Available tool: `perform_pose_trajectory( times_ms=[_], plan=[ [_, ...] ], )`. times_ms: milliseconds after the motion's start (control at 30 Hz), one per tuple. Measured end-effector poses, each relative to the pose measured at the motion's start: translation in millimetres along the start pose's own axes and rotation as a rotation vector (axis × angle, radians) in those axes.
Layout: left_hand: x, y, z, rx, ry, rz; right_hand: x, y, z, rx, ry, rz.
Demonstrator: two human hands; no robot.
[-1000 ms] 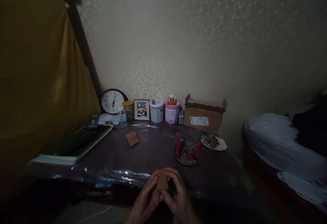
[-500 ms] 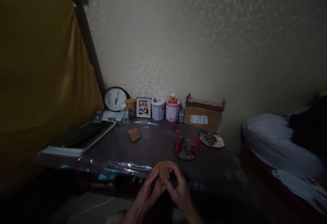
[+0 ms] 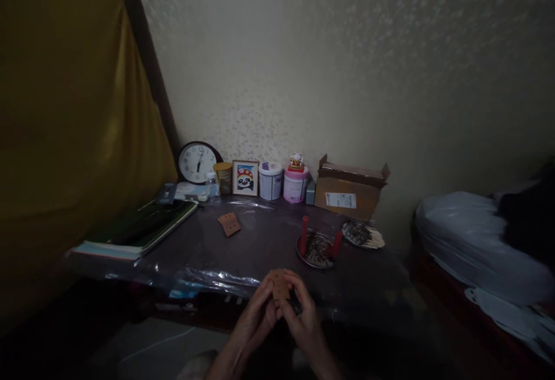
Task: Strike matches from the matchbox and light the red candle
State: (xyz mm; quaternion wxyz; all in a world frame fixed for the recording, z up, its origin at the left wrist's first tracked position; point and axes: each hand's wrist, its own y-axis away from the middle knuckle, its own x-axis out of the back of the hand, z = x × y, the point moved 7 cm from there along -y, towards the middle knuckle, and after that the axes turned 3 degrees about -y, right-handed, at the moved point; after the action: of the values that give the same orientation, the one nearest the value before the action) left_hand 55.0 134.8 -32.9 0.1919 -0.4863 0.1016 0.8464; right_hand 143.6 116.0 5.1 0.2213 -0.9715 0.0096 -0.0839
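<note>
Held up between my left hand (image 3: 255, 317) and my right hand (image 3: 304, 321) is a small brown card (image 3: 281, 285), pinched by the fingertips of both. The hands are just above the near edge of the dark table (image 3: 264, 241), which is covered in clear plastic sheeting. A second brown card (image 3: 229, 224) with small holes lies flat on the table, farther off and beyond reach of my fingers.
A metal plate (image 3: 315, 251) holds red candles and dark grains, beside a plate of sticks (image 3: 362, 235). A cardboard box (image 3: 350, 191), tins, a framed panda picture (image 3: 245, 178) and a wall clock (image 3: 198, 162) line the wall. Books (image 3: 134, 232) lie left; a bed (image 3: 477, 247) stands right.
The whole scene sits a little higher in the view, with the hands and card rising along with it. Both hands keep their pinch on the card, and the card on the table has not shifted.
</note>
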Motion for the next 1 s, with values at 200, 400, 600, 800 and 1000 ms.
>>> perform_pose_trajectory(
  times_ms=[200,400,600,800,1000],
  plan=[
    [-1.8,1.1,0.0,0.014,-0.006,0.008,-1.6,-0.9,-5.1,-0.026,-0.022,-0.036],
    [0.7,0.3,-0.5,0.011,-0.006,0.024,-2.0,-0.1,-1.2,-0.037,-0.027,-0.037],
    [-0.1,0.9,-0.4,-0.001,-0.024,0.033,-0.3,0.0,1.6,-0.031,-0.026,-0.015],
    [-4.6,1.7,3.4,-0.025,-0.048,0.009,0.4,-1.0,-3.6,-0.041,-0.018,-0.018],
    [-1.3,0.6,3.1,-0.041,-0.055,0.012,-0.4,-1.9,-2.5,-0.050,-0.037,-0.036]
  ],
)
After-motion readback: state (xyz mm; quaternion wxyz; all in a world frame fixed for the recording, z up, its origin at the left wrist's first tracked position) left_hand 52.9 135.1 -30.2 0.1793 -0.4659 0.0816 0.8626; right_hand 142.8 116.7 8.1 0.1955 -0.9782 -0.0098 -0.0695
